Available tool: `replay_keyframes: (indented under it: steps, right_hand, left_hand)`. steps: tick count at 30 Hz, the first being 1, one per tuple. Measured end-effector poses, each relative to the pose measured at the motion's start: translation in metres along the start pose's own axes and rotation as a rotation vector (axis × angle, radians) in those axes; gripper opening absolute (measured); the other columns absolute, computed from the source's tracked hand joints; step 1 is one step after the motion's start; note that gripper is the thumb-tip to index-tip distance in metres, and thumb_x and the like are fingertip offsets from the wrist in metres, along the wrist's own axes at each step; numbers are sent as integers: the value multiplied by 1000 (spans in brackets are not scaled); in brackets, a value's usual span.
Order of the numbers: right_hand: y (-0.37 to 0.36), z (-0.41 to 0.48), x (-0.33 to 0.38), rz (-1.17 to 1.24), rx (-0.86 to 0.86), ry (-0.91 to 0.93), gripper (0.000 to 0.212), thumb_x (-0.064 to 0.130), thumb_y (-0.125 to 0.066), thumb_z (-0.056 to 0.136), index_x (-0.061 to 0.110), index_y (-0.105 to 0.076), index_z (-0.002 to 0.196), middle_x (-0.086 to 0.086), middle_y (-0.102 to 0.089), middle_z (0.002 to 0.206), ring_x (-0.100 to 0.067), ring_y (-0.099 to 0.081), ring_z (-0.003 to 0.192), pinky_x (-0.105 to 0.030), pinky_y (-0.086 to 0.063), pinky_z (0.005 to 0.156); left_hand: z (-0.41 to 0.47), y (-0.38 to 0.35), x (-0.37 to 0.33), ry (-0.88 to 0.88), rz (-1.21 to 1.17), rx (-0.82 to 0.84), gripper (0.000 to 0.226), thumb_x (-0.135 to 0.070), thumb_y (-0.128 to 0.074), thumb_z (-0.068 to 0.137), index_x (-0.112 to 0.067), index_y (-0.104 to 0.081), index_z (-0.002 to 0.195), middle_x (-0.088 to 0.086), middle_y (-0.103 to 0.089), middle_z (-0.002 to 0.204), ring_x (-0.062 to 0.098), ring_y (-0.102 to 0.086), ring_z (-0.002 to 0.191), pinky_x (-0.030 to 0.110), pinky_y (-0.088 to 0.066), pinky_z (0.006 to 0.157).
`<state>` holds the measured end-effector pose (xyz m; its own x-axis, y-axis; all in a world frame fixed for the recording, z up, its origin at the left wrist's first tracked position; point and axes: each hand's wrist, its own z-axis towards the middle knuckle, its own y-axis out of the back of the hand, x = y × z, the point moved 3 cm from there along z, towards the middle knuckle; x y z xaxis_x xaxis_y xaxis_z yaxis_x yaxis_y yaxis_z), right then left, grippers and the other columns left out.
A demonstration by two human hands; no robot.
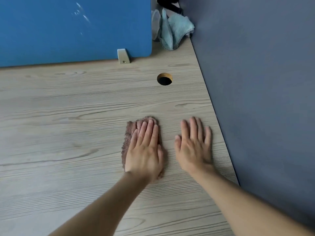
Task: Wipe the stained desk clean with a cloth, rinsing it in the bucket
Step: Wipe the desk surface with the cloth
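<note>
A brown fluffy cloth (130, 133) lies flat on the pale wood-grain desk (68, 116), right of centre. My left hand (144, 150) presses down on it with straight fingers and covers most of it. My right hand (194, 145) rests flat on the bare desk just to the right of the cloth, fingers straight, holding nothing. No bucket is in view. I see no clear stain on the desk surface.
A blue partition panel (75, 28) on a metal bracket (123, 56) stands along the desk's back edge. A round cable hole (164, 79) lies behind my hands. A light teal cloth (175, 29) sits bunched in the far corner. A grey wall (264, 82) borders the right edge.
</note>
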<state>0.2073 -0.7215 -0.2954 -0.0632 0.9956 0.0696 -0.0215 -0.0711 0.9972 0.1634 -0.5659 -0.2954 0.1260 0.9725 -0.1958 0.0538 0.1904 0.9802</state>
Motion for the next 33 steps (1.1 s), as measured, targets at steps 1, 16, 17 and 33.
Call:
replay_keyframes:
  steps: [1, 16, 17, 33]
  right_hand:
    - [-4, -2, 2, -20, 12, -3, 61, 44, -30, 95, 16, -46, 147, -16, -37, 157, -32, -29, 147, -57, -18, 119]
    - [0, -1, 3, -84, 86, -14, 64, 43, -31, 93, 15, -44, 149, -16, -33, 159, -31, -26, 149, -58, -17, 118]
    - [1, -1, 3, -84, 77, -14, 64, 44, -31, 93, 15, -45, 149, -16, -33, 159, -31, -26, 149, -58, -18, 118]
    - [-6, 72, 9, 17, 5, -36, 62, 42, -28, 95, 14, -44, 149, -17, -34, 159, -30, -29, 148, -55, -22, 119]
  left_hand:
    - [1, -2, 0, 47, -9, -15, 66, -38, -24, 99, -10, -18, 158, 7, -11, 166, 23, -3, 154, 44, -11, 123]
    - [56, 1, 13, -296, 10, 96, 66, -42, -16, 100, -13, -9, 159, 4, -2, 167, 21, 10, 154, 44, -3, 125]
    - [60, 2, 17, -417, 30, 133, 66, -42, -15, 100, -15, -8, 160, 2, 0, 167, 19, 10, 154, 44, -1, 125]
    - [94, 6, 37, -80, 74, 16, 65, -40, -23, 99, -13, -24, 158, 5, -14, 166, 23, -6, 154, 50, -14, 123]
